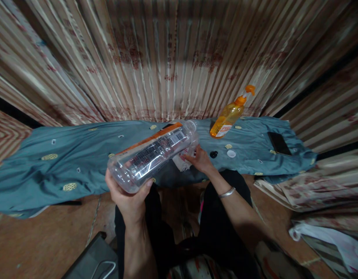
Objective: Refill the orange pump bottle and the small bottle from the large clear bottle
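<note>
A large clear plastic bottle [155, 153] with an orange-edged label is tilted, its neck pointing up and to the right. My left hand [128, 195] is wrapped round its base. Near the bottle's neck end, my right hand [201, 159] has its fingers closed on a crumpled white and pink wrapper or cloth [182, 162]; the bottle partly hides it. A silver bangle [227, 192] circles my right wrist. Right of the hands, an orange pump bottle [227, 116] leans on the cloth-covered table, with a small black cap [213, 154] and a white round cap [231, 154] nearby.
The narrow table has a teal cloth [80, 155] with yellow pineapple prints. A black phone [279, 143] lies at its right end. Pleated curtains [167, 58] hang behind. A dark grey bin or box [91, 257] is at the lower left, and a white bag [332, 240] at the lower right.
</note>
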Tool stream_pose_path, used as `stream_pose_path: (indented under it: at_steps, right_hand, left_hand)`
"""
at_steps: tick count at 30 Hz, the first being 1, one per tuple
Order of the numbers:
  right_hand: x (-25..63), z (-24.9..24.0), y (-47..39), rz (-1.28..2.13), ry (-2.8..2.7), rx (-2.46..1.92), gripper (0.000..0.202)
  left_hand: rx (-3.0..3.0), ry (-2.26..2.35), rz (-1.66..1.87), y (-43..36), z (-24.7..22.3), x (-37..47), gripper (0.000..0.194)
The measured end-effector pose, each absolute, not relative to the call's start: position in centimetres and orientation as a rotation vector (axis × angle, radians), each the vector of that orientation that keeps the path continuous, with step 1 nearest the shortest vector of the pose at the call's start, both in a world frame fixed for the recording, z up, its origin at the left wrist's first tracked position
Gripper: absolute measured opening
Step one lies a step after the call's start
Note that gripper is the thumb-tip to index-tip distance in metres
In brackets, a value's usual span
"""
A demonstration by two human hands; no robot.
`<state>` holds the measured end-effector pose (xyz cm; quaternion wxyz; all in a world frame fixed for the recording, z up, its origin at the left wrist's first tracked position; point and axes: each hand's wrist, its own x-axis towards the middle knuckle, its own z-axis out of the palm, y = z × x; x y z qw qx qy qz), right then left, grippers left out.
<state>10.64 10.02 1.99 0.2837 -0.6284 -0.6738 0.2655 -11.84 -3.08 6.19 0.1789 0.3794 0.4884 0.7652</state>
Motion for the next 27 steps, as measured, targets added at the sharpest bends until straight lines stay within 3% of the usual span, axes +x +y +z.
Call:
stream_pose_path:
  at_steps: [27]
  right_hand:
    - [11.0,1.1,10.3,0.687,-1.796,-1.645,0.050]
  left_hand:
    - [1.079,1.420,2.137,-3.0,6.1,-11.9,0.102]
